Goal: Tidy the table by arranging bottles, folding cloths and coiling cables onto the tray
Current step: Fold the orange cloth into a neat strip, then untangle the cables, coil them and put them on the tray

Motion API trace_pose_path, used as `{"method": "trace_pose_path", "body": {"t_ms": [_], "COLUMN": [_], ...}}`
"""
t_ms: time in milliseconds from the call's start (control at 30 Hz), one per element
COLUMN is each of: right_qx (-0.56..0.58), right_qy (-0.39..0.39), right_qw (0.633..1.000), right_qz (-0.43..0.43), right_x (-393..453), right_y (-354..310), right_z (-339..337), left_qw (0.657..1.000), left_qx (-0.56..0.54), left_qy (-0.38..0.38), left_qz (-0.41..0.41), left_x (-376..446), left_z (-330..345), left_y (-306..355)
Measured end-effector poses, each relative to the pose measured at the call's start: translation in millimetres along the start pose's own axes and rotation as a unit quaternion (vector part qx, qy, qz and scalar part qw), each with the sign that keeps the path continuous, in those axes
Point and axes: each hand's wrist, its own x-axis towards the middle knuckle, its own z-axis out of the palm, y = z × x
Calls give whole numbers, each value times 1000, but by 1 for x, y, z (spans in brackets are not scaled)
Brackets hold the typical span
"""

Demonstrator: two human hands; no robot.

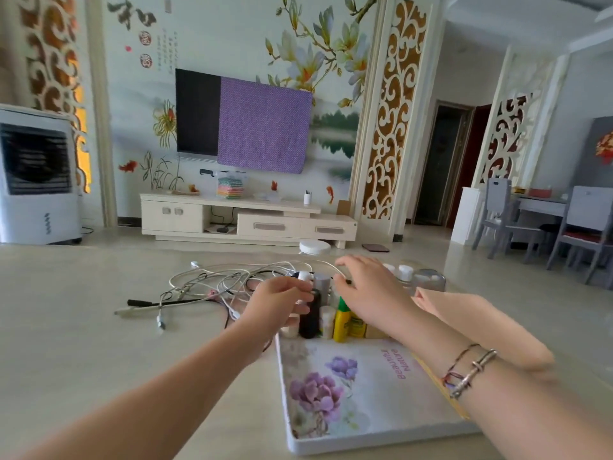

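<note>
Evidently the bottles come first: a dark bottle and a yellow bottle stand in a row along the far edge of the tray, leaving its flowered middle free. The left hand curls its grip round a small white-capped bottle just beyond that edge. The right hand pinches a white cable, probably lifting it off the bottles. The cable tangle lies on the surface, left of the tray.

Both arms extended forward. Left hand fingers curled, tips pinched together. Right hand palm down, fingers curled downward; bracelets on right wrist.
</note>
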Motion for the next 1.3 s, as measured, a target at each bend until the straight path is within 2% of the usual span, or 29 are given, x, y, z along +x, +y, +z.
{"method": "trace_pose_path", "body": {"t_ms": [200, 433, 600, 800, 967, 1033, 1200, 1300], "right_qx": [26, 34, -16, -45, 35, 80, 191, 171], "right_qy": [-28, -136, -152, -123, -93, -75, -49, -79], "right_qw": [994, 985, 984, 987, 990, 989, 970, 967], "right_qz": [-102, -96, -96, -94, -103, -103, -145, -174], "right_x": [45, 88, 109, 123, 114, 107, 88, 81], "right_y": [-86, -142, -156, -155, -155, -159, -179, -177], "right_z": [51, 135, 176, 198, 194, 189, 171, 167], "left_qw": [989, 969, 967, 951, 945, 952, 967, 958], "left_qx": [45, 99, 143, 223, 254, 220, 22, -110], "left_qy": [142, 221, 209, 205, 199, 209, 249, 261], "left_qz": [-8, -40, -31, -63, -48, -52, -53, -53], "left_x": [-8, -12, 16, 32, 36, 36, 29, 19], "left_z": [-115, -204, -222, -234, -227, -221, -211, -217], "left_y": [-31, -74, -70, -81, -86, -83, -74, -65]}}
